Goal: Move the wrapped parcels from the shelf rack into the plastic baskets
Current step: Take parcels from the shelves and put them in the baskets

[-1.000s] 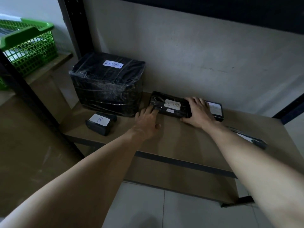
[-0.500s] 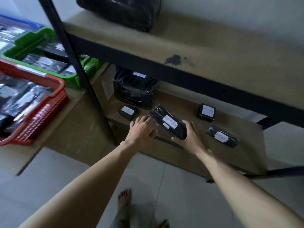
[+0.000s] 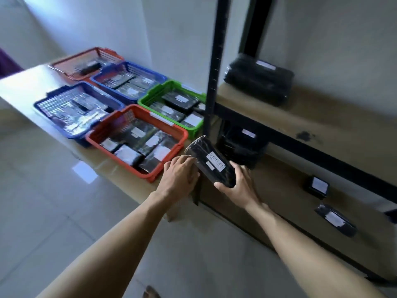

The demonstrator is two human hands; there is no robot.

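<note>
Parcel (image 3: pixel 211 166) gripped at its near end by the right hand (image 3: pixel 238 190), left hand (image 3: pixel 180 177) flat against it. Could slip – or clip the rack post (image 3: pixel 214 72).

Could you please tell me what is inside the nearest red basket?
The nearest red basket holds several black wrapped parcels with white labels; whatever lies beneath them is hidden.

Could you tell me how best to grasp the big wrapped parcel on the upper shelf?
Take the big wrapped parcel by its two short ends, reaching in from the open front: it looks wide and bulky, and the wall stands behind it.
</note>
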